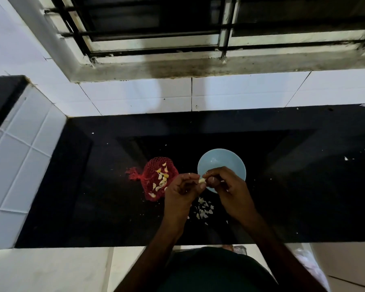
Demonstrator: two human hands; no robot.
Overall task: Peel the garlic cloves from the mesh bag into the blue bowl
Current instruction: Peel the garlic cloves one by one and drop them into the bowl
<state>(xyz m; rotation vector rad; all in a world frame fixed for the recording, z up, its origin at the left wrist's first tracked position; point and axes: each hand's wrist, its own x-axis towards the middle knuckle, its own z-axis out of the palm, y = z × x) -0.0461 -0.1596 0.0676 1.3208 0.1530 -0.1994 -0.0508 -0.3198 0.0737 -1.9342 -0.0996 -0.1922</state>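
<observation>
L hand (182, 189), R hand (226, 184) on clove (202, 181), nr bowl (219, 159)

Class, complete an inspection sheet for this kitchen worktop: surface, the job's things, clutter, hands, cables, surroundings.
Surface: black counter, speckled with white flecks.
Job's things: red mesh bag with loose cloves, lying left of the blue bowl; one garlic clove held by the bowl's near rim.
Clutter: peel scraps on the counter between the forearms.
Hands: left hand and right hand both pinch the garlic clove.
Cables: nothing seen.
Surroundings: white wall tiles; barred window above.
</observation>
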